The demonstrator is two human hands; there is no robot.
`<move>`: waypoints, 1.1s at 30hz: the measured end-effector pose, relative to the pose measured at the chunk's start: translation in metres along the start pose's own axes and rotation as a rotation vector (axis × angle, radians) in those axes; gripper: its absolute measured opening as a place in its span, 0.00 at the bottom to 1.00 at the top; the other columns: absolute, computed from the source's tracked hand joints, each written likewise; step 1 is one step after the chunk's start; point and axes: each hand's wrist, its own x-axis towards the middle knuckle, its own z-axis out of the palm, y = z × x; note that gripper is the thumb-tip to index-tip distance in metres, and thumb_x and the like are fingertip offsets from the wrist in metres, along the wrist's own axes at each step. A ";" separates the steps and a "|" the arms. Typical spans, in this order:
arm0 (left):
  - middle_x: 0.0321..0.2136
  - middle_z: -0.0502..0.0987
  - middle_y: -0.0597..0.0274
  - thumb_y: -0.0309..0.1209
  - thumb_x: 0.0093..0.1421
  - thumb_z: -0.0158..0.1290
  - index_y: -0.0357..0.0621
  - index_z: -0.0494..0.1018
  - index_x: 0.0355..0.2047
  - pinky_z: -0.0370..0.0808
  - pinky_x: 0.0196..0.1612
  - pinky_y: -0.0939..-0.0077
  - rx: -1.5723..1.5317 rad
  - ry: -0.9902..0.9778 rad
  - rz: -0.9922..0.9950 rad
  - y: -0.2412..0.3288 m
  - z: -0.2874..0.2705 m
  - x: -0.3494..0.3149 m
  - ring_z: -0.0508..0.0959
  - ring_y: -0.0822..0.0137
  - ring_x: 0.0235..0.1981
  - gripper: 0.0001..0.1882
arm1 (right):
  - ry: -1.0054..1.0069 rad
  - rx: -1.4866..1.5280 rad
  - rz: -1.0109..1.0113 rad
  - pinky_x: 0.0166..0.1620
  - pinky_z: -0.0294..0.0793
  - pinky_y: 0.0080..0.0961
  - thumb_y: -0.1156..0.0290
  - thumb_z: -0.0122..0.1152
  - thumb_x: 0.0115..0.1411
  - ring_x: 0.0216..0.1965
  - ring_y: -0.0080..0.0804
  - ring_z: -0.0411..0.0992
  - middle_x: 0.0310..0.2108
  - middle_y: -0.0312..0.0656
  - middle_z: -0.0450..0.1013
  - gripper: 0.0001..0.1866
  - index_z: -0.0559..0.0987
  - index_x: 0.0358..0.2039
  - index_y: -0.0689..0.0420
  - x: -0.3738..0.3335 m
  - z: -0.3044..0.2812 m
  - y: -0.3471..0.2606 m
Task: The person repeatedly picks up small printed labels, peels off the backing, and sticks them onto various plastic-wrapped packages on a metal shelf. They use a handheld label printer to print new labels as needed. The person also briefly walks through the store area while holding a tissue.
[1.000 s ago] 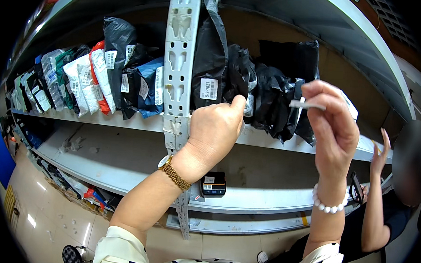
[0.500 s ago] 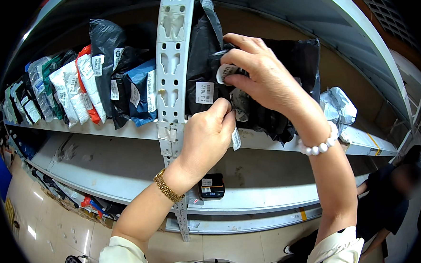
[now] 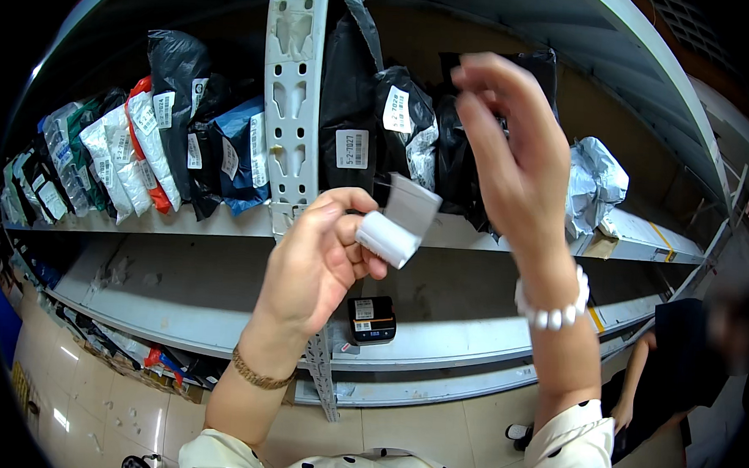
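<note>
My left hand [image 3: 304,260] pinches a curled strip of white labels [image 3: 389,237] in front of the upper shelf's edge. One end of the strip stands up away from the fingers. My right hand [image 3: 523,153] is raised to the right, a little blurred, its fingers apart and nothing seen in them. Behind it stand black plastic parcels [image 3: 454,166], partly hidden. Between the hands, a black parcel [image 3: 389,91] bears a white label [image 3: 397,108] near its top. Left of that, against the post, is a taller black parcel [image 3: 346,88] with its own label [image 3: 352,149].
A perforated metal post [image 3: 292,102] divides the shelving. Several bagged parcels [image 3: 116,153] line the left section. A silvery bag [image 3: 595,186] lies at the right. A small black label printer [image 3: 372,320] sits on the lower shelf [image 3: 463,328]. Another person [image 3: 681,360] is at the right.
My right hand has drawn back from the black parcel, which now shows a label lying flat. My left hand has moved down and left, turning the label strip into view.
</note>
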 end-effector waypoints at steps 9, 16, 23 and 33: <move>0.46 0.74 0.42 0.34 0.64 0.35 0.37 0.56 0.55 0.75 0.52 0.58 -0.215 -0.035 0.015 -0.001 0.017 -0.029 0.76 0.55 0.49 0.22 | -0.230 0.192 0.439 0.37 0.71 0.25 0.74 0.67 0.51 0.34 0.33 0.71 0.33 0.44 0.74 0.11 0.76 0.34 0.62 -0.091 -0.004 -0.063; 0.50 0.71 0.43 0.30 0.62 0.41 0.39 0.48 0.62 0.73 0.52 0.61 0.030 0.110 0.059 -0.005 0.038 -0.050 0.76 0.55 0.50 0.29 | -0.094 0.452 0.775 0.36 0.70 0.20 0.75 0.61 0.57 0.32 0.24 0.70 0.31 0.39 0.73 0.06 0.75 0.32 0.63 -0.103 0.001 -0.073; 0.40 0.75 0.55 0.20 0.62 0.49 0.38 0.60 0.60 0.75 0.40 0.81 0.424 -0.084 -0.057 0.005 0.024 -0.063 0.79 0.73 0.36 0.25 | -0.261 0.307 0.488 0.37 0.70 0.26 0.78 0.62 0.55 0.33 0.34 0.70 0.31 0.42 0.72 0.05 0.74 0.29 0.62 -0.102 -0.012 -0.079; 0.28 0.72 0.67 0.22 0.58 0.58 0.37 0.77 0.32 0.66 0.25 0.87 0.532 -0.022 0.254 -0.014 0.017 -0.055 0.69 0.81 0.24 0.02 | -0.235 0.271 0.537 0.38 0.72 0.25 0.77 0.64 0.54 0.35 0.34 0.72 0.32 0.43 0.74 0.07 0.75 0.31 0.63 -0.106 -0.017 -0.089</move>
